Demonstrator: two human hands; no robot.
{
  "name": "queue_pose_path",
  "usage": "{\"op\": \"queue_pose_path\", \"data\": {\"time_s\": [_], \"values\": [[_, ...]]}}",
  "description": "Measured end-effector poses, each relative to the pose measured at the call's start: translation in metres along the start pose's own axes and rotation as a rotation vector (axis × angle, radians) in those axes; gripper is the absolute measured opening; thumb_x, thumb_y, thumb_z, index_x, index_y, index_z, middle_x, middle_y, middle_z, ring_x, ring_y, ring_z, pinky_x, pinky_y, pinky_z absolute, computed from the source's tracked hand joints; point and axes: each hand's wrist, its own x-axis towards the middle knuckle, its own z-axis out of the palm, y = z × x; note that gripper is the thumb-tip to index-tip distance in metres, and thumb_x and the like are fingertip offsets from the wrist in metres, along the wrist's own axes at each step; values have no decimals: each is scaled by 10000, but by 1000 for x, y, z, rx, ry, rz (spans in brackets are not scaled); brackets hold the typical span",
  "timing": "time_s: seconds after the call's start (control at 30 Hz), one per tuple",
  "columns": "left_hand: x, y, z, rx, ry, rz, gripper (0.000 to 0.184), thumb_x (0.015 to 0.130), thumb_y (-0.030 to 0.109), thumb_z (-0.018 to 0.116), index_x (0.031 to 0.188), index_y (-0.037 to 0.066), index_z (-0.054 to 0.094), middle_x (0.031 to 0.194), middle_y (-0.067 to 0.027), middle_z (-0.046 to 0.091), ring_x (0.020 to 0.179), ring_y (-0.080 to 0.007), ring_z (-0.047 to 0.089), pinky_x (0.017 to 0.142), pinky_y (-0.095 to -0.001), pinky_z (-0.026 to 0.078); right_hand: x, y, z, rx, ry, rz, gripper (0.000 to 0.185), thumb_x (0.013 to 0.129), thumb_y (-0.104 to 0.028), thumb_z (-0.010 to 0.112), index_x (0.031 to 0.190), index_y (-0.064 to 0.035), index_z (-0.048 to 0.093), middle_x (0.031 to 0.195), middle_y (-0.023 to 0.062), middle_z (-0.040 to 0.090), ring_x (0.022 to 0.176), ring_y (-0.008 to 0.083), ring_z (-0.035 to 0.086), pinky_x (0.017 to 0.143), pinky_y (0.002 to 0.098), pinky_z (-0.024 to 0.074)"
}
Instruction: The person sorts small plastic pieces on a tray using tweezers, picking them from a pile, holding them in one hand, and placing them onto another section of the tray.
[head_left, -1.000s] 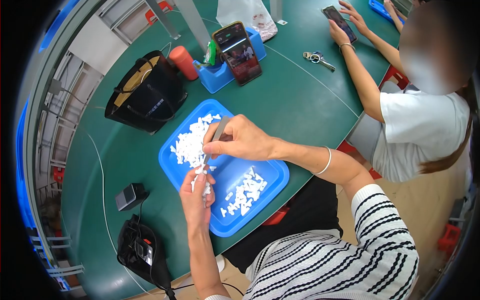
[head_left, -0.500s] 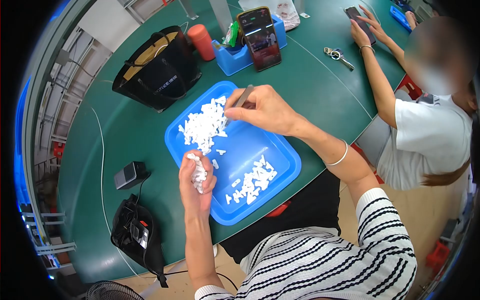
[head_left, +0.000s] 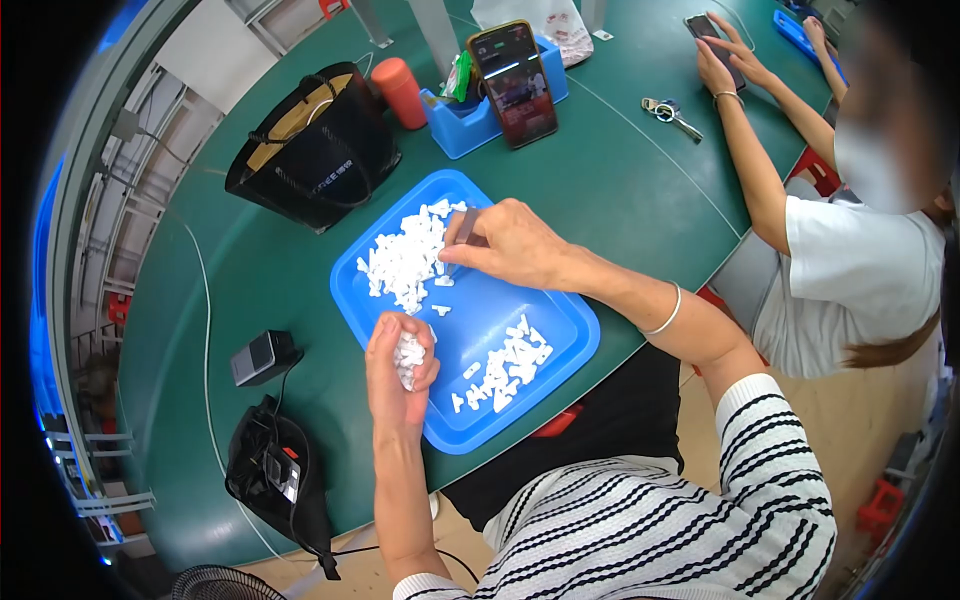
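A blue tray [head_left: 545, 395] lies on the table in front of me. Toward its far left corner is a pile of small white plastic pieces [head_left: 405, 255]; a smaller group of the same pieces [head_left: 510, 365] lies in the near right part. My left hand [head_left: 395, 365], at the tray's left edge, has its fingers curled around a handful of white pieces [head_left: 408, 358]. Pinched in my right hand [head_left: 515, 245] are metal tweezers [head_left: 467, 226], held at the right side of the big pile. Whether the tips grip a piece, I cannot make out.
Beyond the tray stand a black bag [head_left: 320, 150], a red cylinder [head_left: 398, 92], a blue tape dispenser [head_left: 462, 130] and a propped phone [head_left: 515, 85]. Left are a dark box [head_left: 262, 358] and a black pouch [head_left: 275, 470]. Keys [head_left: 672, 118] lie right, near another person holding a phone [head_left: 715, 50].
My right hand with the tweezers has shifted slightly left and nearer to me. My left hand has turned and moved a little right, its fingers closing further over the pieces.
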Motion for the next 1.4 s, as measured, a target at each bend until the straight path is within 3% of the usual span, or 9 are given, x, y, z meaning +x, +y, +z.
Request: {"op": "queue_pose_path", "data": {"time_s": [0.17,0.33,0.63,0.8,1.0,1.1,1.23,1.37,1.4], "values": [[0,0,6,78,25,-7,150,949,201,496,941,53,519,751,-78,554,446,-56,394,361,-166,262,-3,-7,-5,39,11,-58,216,839,-205,653,852,7,691,767,115,687,680,189,658,630,294,504],[0,1,14,154,83,47,256,946,162,506,1165,31,493,756,-69,561,447,-37,401,354,-155,259,-8,-16,-4,447,-32,-94,161,835,-91,645,874,63,669,887,84,677,751,144,648,688,264,524],[1,-4,6,144,130,82,201,967,171,489,1078,19,560,756,-68,582,449,-36,409,358,-153,271,-13,-22,1,610,-87,-33,157,839,-89,654,889,59,674,923,83,674,811,145,647,728,274,536],[1,-3,5,124,118,51,195,966,175,494,1057,15,559,762,-77,589,450,-40,411,361,-154,276,-14,-20,3,444,-24,-231,154,833,-91,655,889,52,674,912,75,684,800,143,646,738,274,530],[0,-1,2,144,148,62,189,957,189,500,1012,15,549,758,-71,577,452,-49,400,359,-172,261,-13,-23,2,631,-13,-49,94,850,-41,636,878,43,668,872,76,668,786,126,636,719,259,520],[0,5,0,-40,128,51,176,952,226,475,935,54,510,756,-41,515,435,-50,347,341,-163,241,-7,-15,-4,674,64,-59,109,855,-68,652,878,38,666,896,73,661,792,133,636,725,258,517],[-2,7,-2,-180,39,43,147,940,200,497,910,58,521,754,-68,542,443,-61,384,361,-169,245,-6,-14,-5,266,-117,-46,177,843,-113,662,922,45,668,902,78,677,781,125,641,727,260,518],[-13,16,-1,252,-20,139,103,903,129,560,857,38,561,721,-54,575,489,-72,451,402,-200,316,-6,-14,-3,200,-291,-94,186,835,-112,658,956,29,665,937,103,684,817,172,662,764,285,530],[-14,15,2,625,-19,276,86,883,116,587,885,31,588,723,-50,592,523,-78,491,442,-211,360,-6,-13,-2,229,-342,-125,182,843,-103,645,979,18,658,953,108,680,852,193,666,791,302,533]]}}
